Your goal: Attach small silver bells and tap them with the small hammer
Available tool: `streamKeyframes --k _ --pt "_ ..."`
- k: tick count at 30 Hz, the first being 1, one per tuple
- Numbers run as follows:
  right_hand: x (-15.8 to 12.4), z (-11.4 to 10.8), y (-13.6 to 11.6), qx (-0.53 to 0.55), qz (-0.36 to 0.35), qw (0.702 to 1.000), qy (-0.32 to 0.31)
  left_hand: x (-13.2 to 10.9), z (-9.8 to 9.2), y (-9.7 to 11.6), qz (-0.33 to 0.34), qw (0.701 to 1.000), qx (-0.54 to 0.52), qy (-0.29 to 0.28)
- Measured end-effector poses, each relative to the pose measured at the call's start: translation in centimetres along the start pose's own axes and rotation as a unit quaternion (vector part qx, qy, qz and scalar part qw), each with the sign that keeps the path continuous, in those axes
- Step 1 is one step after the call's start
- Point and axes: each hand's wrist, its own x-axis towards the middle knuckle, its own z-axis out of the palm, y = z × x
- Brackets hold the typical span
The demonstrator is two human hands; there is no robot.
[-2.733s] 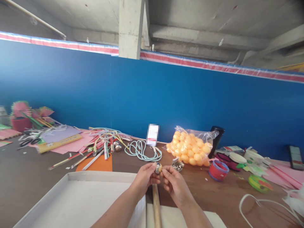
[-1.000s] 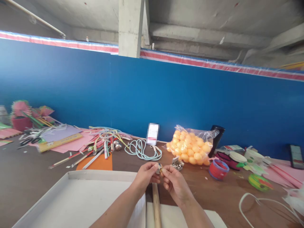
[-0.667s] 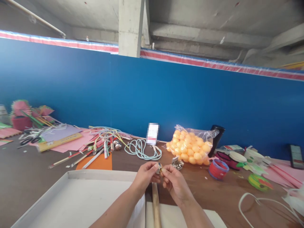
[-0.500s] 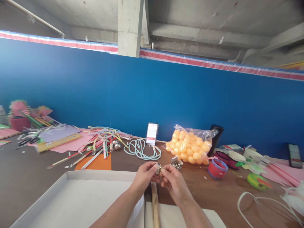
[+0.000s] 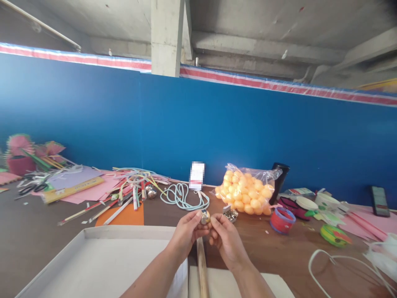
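A small shiny ball, silvery with gold glints, is pinched between the thumb and fingers of my left hand. My right hand meets it from the other side, thumb and forefinger closed together at the ball's edge; whatever is between those fingertips is too small to tell. Just behind my right hand lies an open little box of small shiny metal pieces. A wooden stick runs below both hands toward me.
A white tray fills the near left. Behind are a bag of orange balls, a coiled pale-blue cord, another shiny ball, and a red-and-blue roll. Scissors lie left among paper strips; a white cable loops right.
The shiny ball shows more of its face between my hands, seemingly turned a little. Both hands stay nearly in place; the whole view has shifted slightly.
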Motion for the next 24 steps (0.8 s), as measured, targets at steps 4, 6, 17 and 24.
streamKeyframes --k 4,6,17,24 --pt "0.3 -1.2 0.4 -0.205 0.002 0.977 0.056 0.3 -0.5 0.0 -0.009 0.998 -0.049 0.024" --pt "0.0 -1.7 0.6 -0.363 -0.010 0.931 0.048 0.5 -0.8 0.0 -0.010 0.997 -0.062 0.039" --pt "-1.6 0.1 2.3 -0.607 -0.014 0.794 0.024 1.0 -1.1 0.4 0.016 0.992 -0.069 0.101" --pt "-0.3 -0.9 2.1 -0.306 0.118 0.943 0.049 2.1 -2.8 0.7 0.073 0.983 -0.077 0.150"
